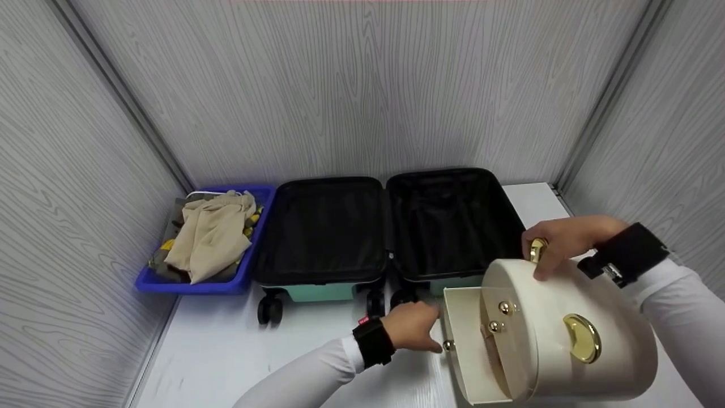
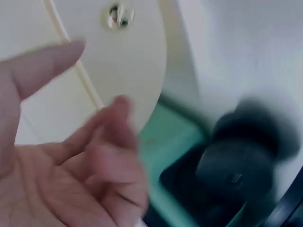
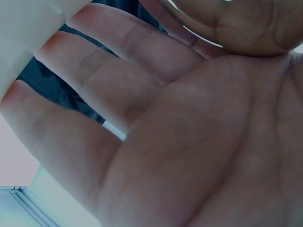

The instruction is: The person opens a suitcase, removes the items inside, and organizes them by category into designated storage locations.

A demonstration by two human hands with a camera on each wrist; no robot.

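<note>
A round cream case (image 1: 589, 334) with gold knobs and a gold clasp lies tipped on the white table. Its drawer (image 1: 464, 351) is pulled out to the left. My right hand (image 1: 561, 241) grips the case at its far top edge, by a gold handle (image 1: 537, 249) that the right wrist view shows close up (image 3: 227, 23). My left hand (image 1: 416, 327) hovers just left of the drawer's small gold knob (image 1: 448, 344). In the left wrist view its fingers (image 2: 109, 137) hang loosely curled and empty, apart from the cream front and a knob (image 2: 118, 16).
An open suitcase (image 1: 391, 232) with a black lining and a mint shell lies behind the case, its wheels (image 1: 270, 309) toward me. A blue bin (image 1: 249, 266) of folded clothes stands at the back left. Grey panel walls close in three sides.
</note>
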